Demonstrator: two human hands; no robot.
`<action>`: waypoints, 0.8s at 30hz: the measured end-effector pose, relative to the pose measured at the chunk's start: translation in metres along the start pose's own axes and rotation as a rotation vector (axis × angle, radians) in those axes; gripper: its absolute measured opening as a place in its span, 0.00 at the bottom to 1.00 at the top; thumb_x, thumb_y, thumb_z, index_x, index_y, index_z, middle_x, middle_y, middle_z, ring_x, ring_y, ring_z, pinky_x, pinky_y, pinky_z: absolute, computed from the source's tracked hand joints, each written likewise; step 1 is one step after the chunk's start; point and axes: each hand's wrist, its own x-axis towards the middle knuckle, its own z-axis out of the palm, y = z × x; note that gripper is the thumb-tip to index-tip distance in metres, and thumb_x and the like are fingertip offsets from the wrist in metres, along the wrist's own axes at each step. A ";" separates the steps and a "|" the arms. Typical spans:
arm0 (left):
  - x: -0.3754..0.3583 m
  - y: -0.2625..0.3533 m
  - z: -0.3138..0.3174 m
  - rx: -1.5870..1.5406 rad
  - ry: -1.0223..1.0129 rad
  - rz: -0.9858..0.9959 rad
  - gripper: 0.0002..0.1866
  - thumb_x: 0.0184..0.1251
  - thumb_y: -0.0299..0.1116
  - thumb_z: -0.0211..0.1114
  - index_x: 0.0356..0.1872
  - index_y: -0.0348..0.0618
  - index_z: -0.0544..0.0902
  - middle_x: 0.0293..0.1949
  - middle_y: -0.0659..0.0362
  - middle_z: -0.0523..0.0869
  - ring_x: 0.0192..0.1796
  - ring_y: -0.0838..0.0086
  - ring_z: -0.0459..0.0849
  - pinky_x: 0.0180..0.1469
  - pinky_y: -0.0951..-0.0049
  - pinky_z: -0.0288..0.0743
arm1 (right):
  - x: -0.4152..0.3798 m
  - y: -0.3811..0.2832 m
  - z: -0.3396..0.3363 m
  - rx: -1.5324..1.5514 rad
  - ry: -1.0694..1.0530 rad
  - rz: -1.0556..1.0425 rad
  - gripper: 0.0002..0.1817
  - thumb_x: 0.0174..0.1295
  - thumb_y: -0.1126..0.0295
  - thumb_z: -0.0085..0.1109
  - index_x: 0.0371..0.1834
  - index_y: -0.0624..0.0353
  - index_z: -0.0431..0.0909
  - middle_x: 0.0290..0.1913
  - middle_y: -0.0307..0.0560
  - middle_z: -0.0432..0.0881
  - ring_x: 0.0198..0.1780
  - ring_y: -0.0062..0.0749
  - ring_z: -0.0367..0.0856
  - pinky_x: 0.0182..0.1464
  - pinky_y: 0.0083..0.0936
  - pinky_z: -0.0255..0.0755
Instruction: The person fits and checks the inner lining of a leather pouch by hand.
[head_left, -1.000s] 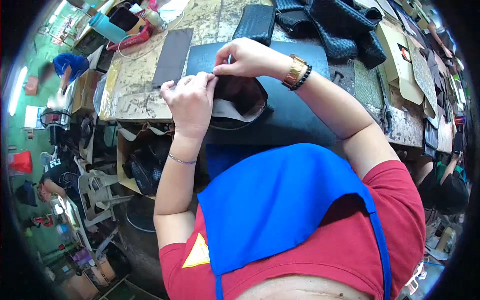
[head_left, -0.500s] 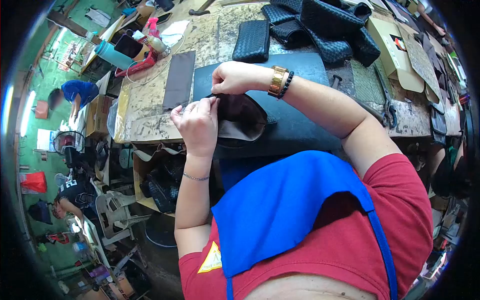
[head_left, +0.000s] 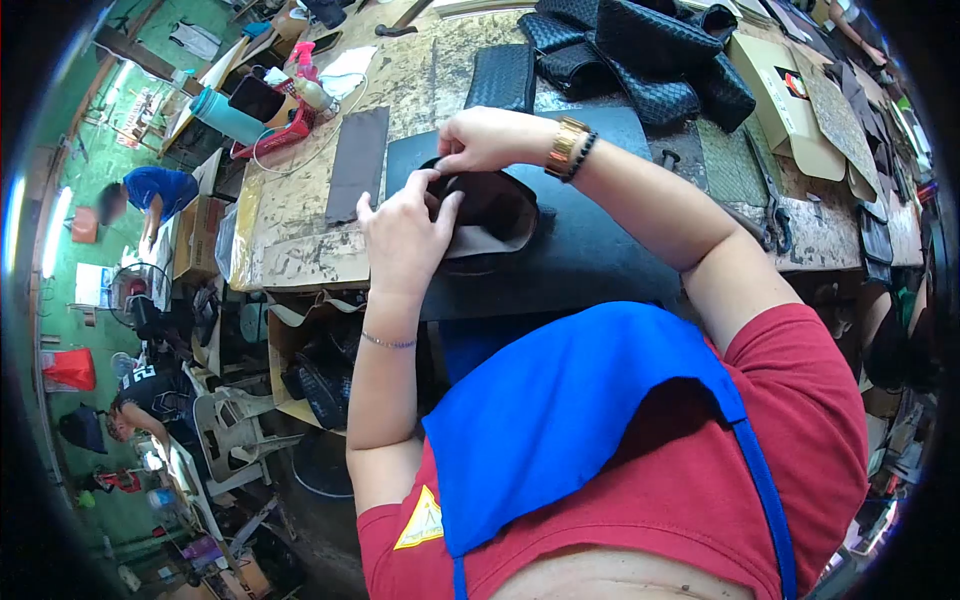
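A dark pouch (head_left: 497, 222) with a brown lining lies with its mouth open on a black board (head_left: 600, 220) at the table's front edge. At its left rim, my left hand (head_left: 408, 222) has thumb and fingers bent round the edge. Just above, my right hand (head_left: 492, 140), with a gold watch and black beads at the wrist, pinches the upper left rim. The fingertips of both hands nearly meet there. A flat brown piece (head_left: 357, 165) lies left of the board.
Black woven pieces (head_left: 660, 60) are heaped at the back, beside a cardboard box (head_left: 790, 110). Pliers (head_left: 778, 225) lie on the right. A red basket (head_left: 287, 132) and a teal bottle (head_left: 228, 115) stand at the left. Two people work further left.
My left hand has turned and its fingers have spread around the rim. My right hand has shifted slightly up and right. The pouch's mouth has opened wider.
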 end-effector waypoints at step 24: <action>0.021 -0.027 0.012 -0.341 0.084 0.086 0.11 0.63 0.41 0.69 0.28 0.46 0.85 0.28 0.62 0.86 0.35 0.67 0.83 0.51 0.64 0.71 | -0.094 0.001 -0.015 0.124 0.152 0.171 0.36 0.57 0.47 0.68 0.57 0.69 0.79 0.44 0.63 0.86 0.46 0.46 0.87 0.51 0.33 0.79</action>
